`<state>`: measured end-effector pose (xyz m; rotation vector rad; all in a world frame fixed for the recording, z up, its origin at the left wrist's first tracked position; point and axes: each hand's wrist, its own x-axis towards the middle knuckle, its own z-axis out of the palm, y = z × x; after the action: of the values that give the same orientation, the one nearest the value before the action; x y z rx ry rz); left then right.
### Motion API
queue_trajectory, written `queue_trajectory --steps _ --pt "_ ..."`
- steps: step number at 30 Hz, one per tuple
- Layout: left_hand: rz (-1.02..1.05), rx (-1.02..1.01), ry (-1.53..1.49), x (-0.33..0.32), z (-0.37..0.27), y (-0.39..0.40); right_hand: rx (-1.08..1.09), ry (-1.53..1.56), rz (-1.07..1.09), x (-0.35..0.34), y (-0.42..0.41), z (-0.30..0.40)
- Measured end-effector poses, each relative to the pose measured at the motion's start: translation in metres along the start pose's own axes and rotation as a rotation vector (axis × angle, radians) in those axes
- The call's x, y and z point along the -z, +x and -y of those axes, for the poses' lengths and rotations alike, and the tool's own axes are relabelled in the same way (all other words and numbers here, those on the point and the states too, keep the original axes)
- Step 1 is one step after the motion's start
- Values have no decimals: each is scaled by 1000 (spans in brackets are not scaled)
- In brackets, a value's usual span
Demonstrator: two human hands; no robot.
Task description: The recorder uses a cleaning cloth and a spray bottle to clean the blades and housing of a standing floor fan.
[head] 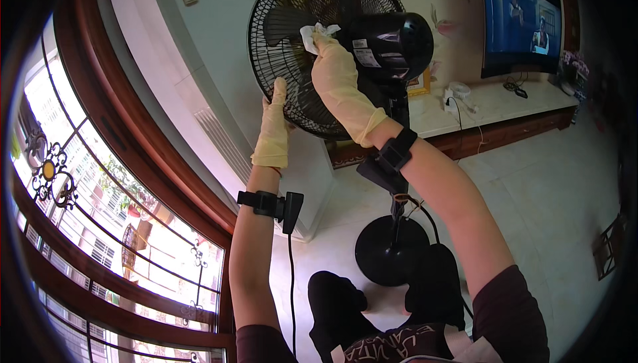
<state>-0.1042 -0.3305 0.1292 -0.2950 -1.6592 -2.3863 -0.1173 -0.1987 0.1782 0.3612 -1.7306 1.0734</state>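
A black pedestal fan stands before me with the back of its motor housing [394,46] turned towards me. In a pale yellow glove, my right hand [336,74] pinches a crumpled white cloth or tissue [313,39] against the fan's wire guard [294,76], left of the motor. My left hand [274,119], gloved alike, grips the lower left rim of the guard, its thumb on the near side and its other fingers partly hidden. Dark blades [289,24] show through the wires. Below, the pole runs down to a round black base [386,253] between my legs.
A tall white appliance or cabinet [219,64] stands close behind the fan's left side. Left of it is a wood-framed window [149,203] with metal bars. To the right, a television [521,24] hangs above a low console [528,104] with cables. Black cords hang from my wrist straps.
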Motion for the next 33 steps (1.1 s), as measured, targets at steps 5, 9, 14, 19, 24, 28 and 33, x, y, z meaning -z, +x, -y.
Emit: queue_trajectory --steps 5,9,14,19,24,28,33 --pt "-1 28 -29 12 5 6 279 36 -71 -3 -21 2" --pt "-123 -7 1 11 19 19 512 -104 -65 -16 -37 2" --pt "95 25 -14 25 15 22 675 -73 27 -3 -45 -9" --pt "34 27 -30 18 9 16 708 -111 110 33 -41 -32" --pt "-9 -8 -49 2 4 6 241 -112 204 40 -28 -65" --pt "-133 9 -20 -7 3 -2 136 14 98 26 -40 -65" --pt "-80 10 -44 6 2 1 161 53 37 8 -73 -36"
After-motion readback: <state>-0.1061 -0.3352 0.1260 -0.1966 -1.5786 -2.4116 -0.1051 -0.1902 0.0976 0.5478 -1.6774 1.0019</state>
